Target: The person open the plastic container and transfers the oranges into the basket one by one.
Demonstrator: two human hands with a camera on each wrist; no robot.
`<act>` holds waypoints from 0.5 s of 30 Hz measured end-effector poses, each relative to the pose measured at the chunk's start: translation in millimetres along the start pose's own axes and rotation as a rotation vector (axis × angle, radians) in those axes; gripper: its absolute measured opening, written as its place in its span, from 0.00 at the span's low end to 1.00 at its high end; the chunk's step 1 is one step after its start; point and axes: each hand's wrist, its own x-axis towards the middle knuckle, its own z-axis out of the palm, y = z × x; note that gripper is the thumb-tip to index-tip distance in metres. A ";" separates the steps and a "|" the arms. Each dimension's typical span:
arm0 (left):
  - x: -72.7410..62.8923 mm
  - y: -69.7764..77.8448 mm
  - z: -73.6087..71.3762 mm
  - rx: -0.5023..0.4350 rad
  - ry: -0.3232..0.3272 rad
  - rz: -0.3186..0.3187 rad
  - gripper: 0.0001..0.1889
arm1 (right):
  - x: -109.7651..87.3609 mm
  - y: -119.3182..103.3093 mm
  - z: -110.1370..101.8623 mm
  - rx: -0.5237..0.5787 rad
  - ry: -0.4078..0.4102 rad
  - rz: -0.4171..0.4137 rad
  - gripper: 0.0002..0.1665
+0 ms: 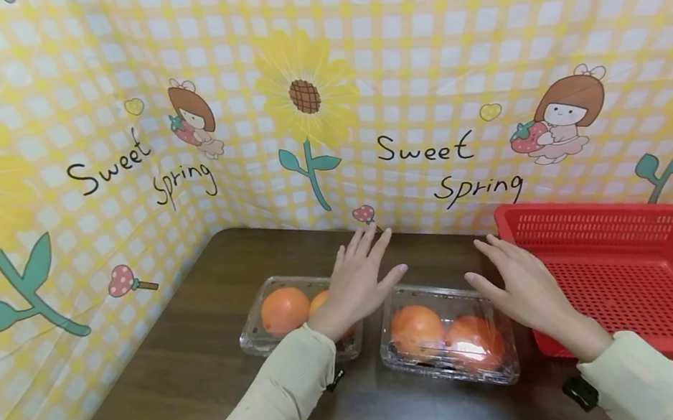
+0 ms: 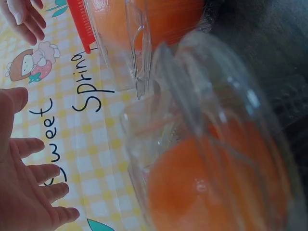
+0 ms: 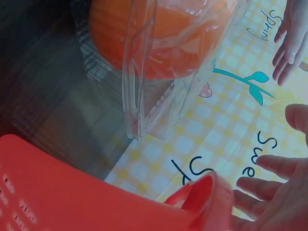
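Two clear plastic clamshell boxes with orange fruits inside stand side by side on the dark table. In the head view my left hand (image 1: 356, 276) is above the left box (image 1: 257, 334), fingers spread and holding nothing; it hides part of that box and one orange. The right box (image 1: 399, 364) has two oranges (image 1: 417, 331) under its closed lid. My right hand (image 1: 527, 287) hovers between this box and the red basket, fingers extended, nothing held. Both wrist views show loose, straight fingers (image 2: 45, 173) apart from the boxes.
A red plastic basket (image 1: 663, 212) with perforated walls stands on the right of the table; no contents show in it. Yellow checked cloth (image 1: 253, 179) with printed flowers hangs behind and along the left. Bare dark wood tabletop (image 1: 145, 413) shows at the left.
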 end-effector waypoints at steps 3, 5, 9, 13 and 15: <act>-2.7 -1.0 -1.0 -0.011 0.019 0.012 0.32 | -2.5 -1.8 -1.1 0.010 -0.007 0.008 0.38; -4.5 -1.5 -1.3 -0.021 0.026 0.013 0.32 | -4.0 -2.9 -1.4 0.017 -0.007 0.010 0.37; -8.6 -3.0 -0.7 -0.037 0.030 0.021 0.31 | -7.2 -4.9 -2.2 0.031 -0.003 0.003 0.36; -13.3 -4.4 -0.2 -0.045 0.040 0.038 0.31 | -11.4 -6.7 -3.0 0.062 -0.009 0.009 0.36; -15.3 -4.7 -0.1 -0.051 0.046 0.044 0.31 | -13.7 -6.7 -3.2 0.087 -0.014 0.013 0.35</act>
